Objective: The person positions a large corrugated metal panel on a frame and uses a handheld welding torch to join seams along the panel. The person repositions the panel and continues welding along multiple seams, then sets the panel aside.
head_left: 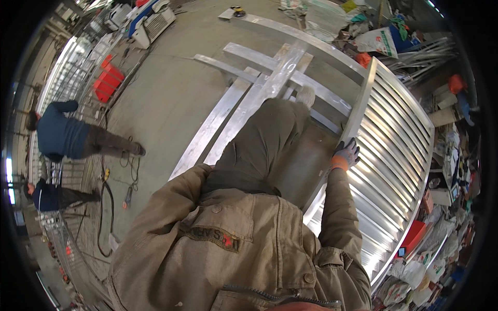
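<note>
My right hand (346,154), in a grey glove with an orange cuff, grips the inner side rail of a large louvered metal panel (386,150). Its fingers reach over the rail toward the slats. My left arm (171,194) bends in front of me, and its hand is hidden behind my raised leg (259,140). Under and beyond that leg, long flat silvery bars (220,127) lie across shorter crossbars (251,56). My shoe (305,97) is beside the crossbars.
A long metal beam (306,39) curves past the far side. Bags and scrap (378,41) crowd the far right, with more clutter (441,207) beyond the panel. At left are two people (65,129), a red container (108,80) and a hose (106,207) on the floor.
</note>
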`<action>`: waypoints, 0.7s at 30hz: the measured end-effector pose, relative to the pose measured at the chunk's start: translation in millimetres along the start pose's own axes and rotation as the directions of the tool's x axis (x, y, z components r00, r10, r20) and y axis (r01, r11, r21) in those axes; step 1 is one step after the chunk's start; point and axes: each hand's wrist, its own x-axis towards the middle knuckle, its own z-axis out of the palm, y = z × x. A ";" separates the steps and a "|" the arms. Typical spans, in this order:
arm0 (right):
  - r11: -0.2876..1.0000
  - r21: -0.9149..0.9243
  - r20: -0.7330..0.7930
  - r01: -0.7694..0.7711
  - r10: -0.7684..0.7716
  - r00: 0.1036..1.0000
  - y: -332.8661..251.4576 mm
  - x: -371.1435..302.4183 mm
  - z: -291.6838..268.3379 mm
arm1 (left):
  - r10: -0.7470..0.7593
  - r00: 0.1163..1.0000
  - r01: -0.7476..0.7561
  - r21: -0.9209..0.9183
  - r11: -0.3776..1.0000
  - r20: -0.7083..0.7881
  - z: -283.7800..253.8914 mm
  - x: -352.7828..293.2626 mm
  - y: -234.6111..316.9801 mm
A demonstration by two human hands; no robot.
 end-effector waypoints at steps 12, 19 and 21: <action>0.998 -0.070 0.133 -0.001 0.010 0.991 5.0 -0.4 7.6 | -0.232 0.962 0.255 -0.170 0.952 0.147 127.5 -135.6 -83.4; 0.997 -0.068 0.079 0.041 -0.036 0.996 9.2 0.5 9.0 | -0.274 0.950 0.306 -0.268 0.913 0.150 142.1 -170.5 -89.2; 0.999 -0.043 0.086 0.025 -0.022 0.996 8.9 0.4 7.4 | -0.277 0.948 0.311 -0.283 0.907 0.156 138.3 -174.6 -89.6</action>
